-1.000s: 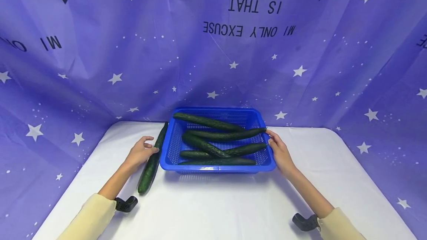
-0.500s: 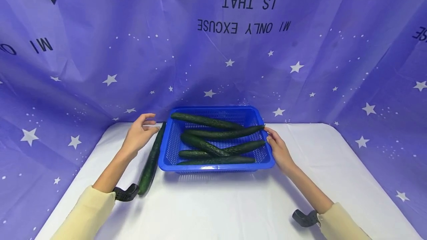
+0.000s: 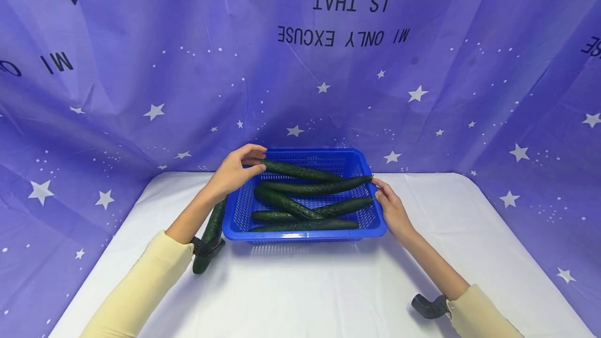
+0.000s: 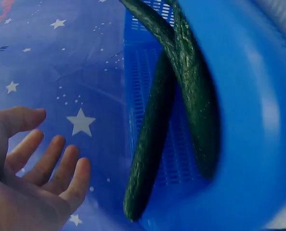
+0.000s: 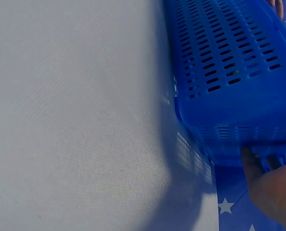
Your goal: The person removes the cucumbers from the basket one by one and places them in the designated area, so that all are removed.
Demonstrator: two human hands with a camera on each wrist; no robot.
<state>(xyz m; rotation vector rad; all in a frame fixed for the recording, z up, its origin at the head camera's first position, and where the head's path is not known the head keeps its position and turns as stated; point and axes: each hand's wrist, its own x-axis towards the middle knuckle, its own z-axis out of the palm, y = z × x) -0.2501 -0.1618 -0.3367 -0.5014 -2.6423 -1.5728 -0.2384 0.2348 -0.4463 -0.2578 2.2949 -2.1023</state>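
My left hand [image 3: 237, 170] hovers over the far left corner of the blue plastic basket [image 3: 305, 234], by the tip of the farthest cucumber [image 3: 300, 171]. In the left wrist view its fingers [image 4: 46, 166] are loosely spread, apart from the cucumber [image 4: 150, 139] lying nearest. Several dark green cucumbers lie crossed inside the basket. At the basket's right end, my right hand [image 3: 395, 216] grips the rim; the right wrist view has its fingers [image 5: 251, 166] against the perforated end wall. One more cucumber [image 3: 215, 223] lies on the table left of the basket, partly hidden by my left forearm.
A white cloth covers the table [image 3: 319, 291]. Purple curtain fabric [image 3: 300, 93] with stars and lettering hangs close behind the basket and along both sides. Black wrist-worn devices [image 3: 429, 306] sit on both wrists.
My left hand has left the cucumber on the table, lifting away and moving right to the basket's far left corner. The right hand stays at the rim, and the cucumbers have not moved.
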